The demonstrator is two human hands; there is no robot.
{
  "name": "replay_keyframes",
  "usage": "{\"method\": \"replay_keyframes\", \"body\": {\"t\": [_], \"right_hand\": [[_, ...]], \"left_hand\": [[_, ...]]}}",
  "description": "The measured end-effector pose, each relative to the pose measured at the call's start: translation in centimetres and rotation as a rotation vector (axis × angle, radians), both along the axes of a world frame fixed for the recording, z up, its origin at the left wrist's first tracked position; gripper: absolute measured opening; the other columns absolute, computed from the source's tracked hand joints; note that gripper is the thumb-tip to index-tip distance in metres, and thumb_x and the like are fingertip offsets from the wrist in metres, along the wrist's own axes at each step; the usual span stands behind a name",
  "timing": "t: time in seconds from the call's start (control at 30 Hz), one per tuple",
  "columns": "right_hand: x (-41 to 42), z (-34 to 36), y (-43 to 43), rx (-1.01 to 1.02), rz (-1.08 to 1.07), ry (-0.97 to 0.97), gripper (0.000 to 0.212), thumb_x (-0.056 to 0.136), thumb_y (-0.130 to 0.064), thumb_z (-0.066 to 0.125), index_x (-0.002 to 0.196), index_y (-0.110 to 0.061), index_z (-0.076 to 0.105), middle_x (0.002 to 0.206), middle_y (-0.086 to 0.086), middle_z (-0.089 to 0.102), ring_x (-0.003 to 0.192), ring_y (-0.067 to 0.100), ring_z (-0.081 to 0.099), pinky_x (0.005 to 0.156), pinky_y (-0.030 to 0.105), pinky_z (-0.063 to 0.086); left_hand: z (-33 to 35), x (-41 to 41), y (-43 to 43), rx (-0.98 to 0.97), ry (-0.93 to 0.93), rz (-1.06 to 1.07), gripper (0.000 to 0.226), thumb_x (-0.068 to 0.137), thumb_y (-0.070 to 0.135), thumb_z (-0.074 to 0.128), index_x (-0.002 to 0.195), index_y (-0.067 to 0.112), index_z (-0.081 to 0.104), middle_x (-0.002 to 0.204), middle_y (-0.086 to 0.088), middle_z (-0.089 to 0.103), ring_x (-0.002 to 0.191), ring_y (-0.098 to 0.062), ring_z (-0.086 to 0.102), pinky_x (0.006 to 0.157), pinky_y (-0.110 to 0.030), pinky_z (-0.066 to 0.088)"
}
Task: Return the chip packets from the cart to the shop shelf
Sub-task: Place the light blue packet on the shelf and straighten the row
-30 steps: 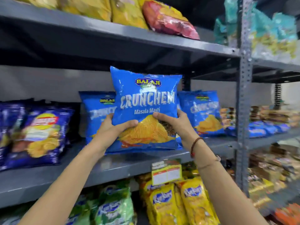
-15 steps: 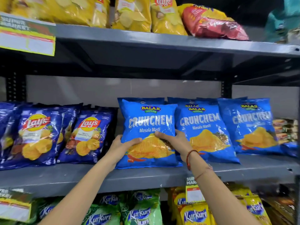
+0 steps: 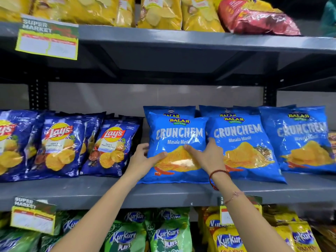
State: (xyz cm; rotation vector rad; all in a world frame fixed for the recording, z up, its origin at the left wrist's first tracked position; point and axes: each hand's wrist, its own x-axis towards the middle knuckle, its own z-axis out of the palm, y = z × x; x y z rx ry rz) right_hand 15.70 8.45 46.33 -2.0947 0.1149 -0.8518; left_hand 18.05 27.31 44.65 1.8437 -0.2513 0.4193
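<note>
On the middle shelf (image 3: 76,191), a blue packet (image 3: 179,142) stands upright, printed "BALAJI WAFERS", "CRUNCHEM" and "Masala Masti". The left hand (image 3: 143,160) grips its lower left edge, thumb across the front and fingers (image 3: 144,146) behind. The right hand (image 3: 207,155) presses on its lower right front, fingers (image 3: 190,149) closed against the wrapper. A red thread band (image 3: 217,172) circles the right wrist. A second Balaji packet (image 3: 169,110) stands directly behind the held one. Two further Crunchem packets (image 3: 243,142) (image 3: 301,139) stand to the right, the nearer one touching the held packet. To the left, dark blue Lay's packets (image 3: 111,148), marked "India's Magic Masala", lean in a row. Yellow packets (image 3: 160,13) and a red packet (image 3: 254,17) lie on the top shelf (image 3: 163,40). Green Kurkure packets (image 3: 167,235) and yellow Kurkure packets (image 3: 229,239) fill the bottom level. Shelf tags (image 3: 47,40) read "SUPER MARKET"; their price fields are illegible.
</note>
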Motion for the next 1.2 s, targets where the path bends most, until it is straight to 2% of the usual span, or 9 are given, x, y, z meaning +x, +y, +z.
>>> {"method": "replay_keyframes", "body": {"t": [0.2, 0.33, 0.47, 0.53, 0.6, 0.7, 0.77, 0.9, 1.2], "right_hand": [[-2.4, 0.7, 3.8, -0.309, -0.291, -0.206, 0.071, 0.083, -0.048, 0.059, 0.139, -0.01, 0.036, 0.131, 0.015, 0.05, 0.12, 0.035, 0.044, 0.085, 0.045, 0.044], [-2.9, 0.8, 9.1, -0.21, 0.057, -0.377, 0.056, 0.083, -0.035, 0.064, 0.13, -0.01, 0.046, 0.122, 0.012, 0.055, 0.115, 0.03, 0.049, 0.091, 0.037, 0.041], [-0.1, 0.4, 15.5, -0.07, 0.417, -0.192, 0.057, 0.076, -0.034, 0.072, 0.119, -0.003, 0.052, 0.109, 0.012, 0.062, 0.108, 0.03, 0.057, 0.096, 0.038, 0.044], [1.6, 0.0, 18.0, 0.009, 0.493, -0.059, 0.068, 0.073, -0.038, 0.074, 0.123, 0.0, 0.048, 0.12, 0.018, 0.059, 0.117, 0.034, 0.053, 0.101, 0.042, 0.042], [2.9, -0.5, 19.6, 0.154, 0.492, 0.087, 0.081, 0.074, -0.039, 0.074, 0.133, 0.003, 0.037, 0.136, 0.022, 0.048, 0.128, 0.034, 0.044, 0.106, 0.041, 0.037], [5.4, -1.2, 21.0, 0.405, 0.507, 0.249, 0.106, 0.061, -0.052, 0.08, 0.138, 0.002, 0.032, 0.142, 0.018, 0.044, 0.13, 0.032, 0.044, 0.109, 0.041, 0.038], [6.7, -1.8, 21.4, 0.551, 0.592, 0.269, 0.117, 0.038, -0.058, 0.086, 0.132, -0.001, 0.045, 0.133, 0.012, 0.057, 0.118, 0.026, 0.056, 0.102, 0.038, 0.046], [6.8, -1.9, 21.5, 0.683, 0.724, 0.268, 0.053, 0.069, -0.009, 0.08, 0.117, 0.002, 0.059, 0.113, 0.011, 0.065, 0.094, 0.02, 0.061, 0.086, 0.031, 0.05], [7.3, -1.5, 21.7, 0.666, 0.782, 0.136, 0.045, 0.065, 0.009, 0.077, 0.105, -0.004, 0.062, 0.12, 0.024, 0.064, 0.101, 0.03, 0.064, 0.095, 0.05, 0.051]], "left_hand": [[-0.1, -3.2, 4.7, 0.244, -0.338, 0.192, 0.063, 0.08, 0.032, 0.07, 0.134, 0.016, 0.041, 0.137, -0.002, 0.048, 0.123, -0.017, 0.046, 0.101, -0.033, 0.039], [-1.6, -5.6, 9.1, 0.49, -0.456, 0.314, 0.059, 0.081, 0.045, 0.062, 0.131, 0.019, 0.047, 0.132, 0.002, 0.052, 0.124, -0.016, 0.045, 0.099, -0.032, 0.037], [-3.8, -6.8, 13.0, 0.689, -0.322, 0.342, 0.074, 0.079, 0.062, 0.045, 0.139, 0.019, 0.039, 0.142, 0.001, 0.045, 0.131, -0.016, 0.038, 0.105, -0.034, 0.035], [-4.6, -7.3, 14.3, 0.796, -0.206, 0.316, 0.084, 0.077, 0.073, 0.038, 0.143, 0.02, 0.033, 0.147, 0.001, 0.04, 0.134, -0.015, 0.034, 0.108, -0.037, 0.033], [-5.2, -7.8, 15.1, 0.925, -0.151, 0.289, 0.11, 0.061, 0.09, 0.012, 0.144, 0.02, 0.029, 0.15, 0.0, 0.035, 0.137, -0.015, 0.03, 0.111, -0.035, 0.028], [-6.2, -8.3, 15.3, 1.09, -0.159, 0.305, 0.111, 0.059, 0.084, -0.005, 0.146, 0.021, 0.025, 0.154, 0.001, 0.028, 0.14, -0.014, 0.024, 0.113, -0.033, 0.017], [-6.8, -8.3, 15.5, 1.092, -0.213, 0.339, 0.107, 0.064, 0.081, -0.006, 0.145, 0.021, 0.028, 0.152, 0.001, 0.032, 0.139, -0.015, 0.027, 0.113, -0.034, 0.016], [-8.3, -7.6, 15.9, 1.066, -0.374, 0.422, 0.074, 0.086, 0.066, 0.02, 0.129, 0.016, 0.054, 0.129, -0.003, 0.06, 0.119, -0.021, 0.054, 0.104, -0.038, 0.035], [-10.3, -6.4, 15.5, 0.896, -0.48, 0.495, 0.053, 0.089, 0.053, 0.038, 0.114, 0.013, 0.062, 0.113, -0.005, 0.066, 0.106, -0.023, 0.057, 0.095, -0.035, 0.033]]}}
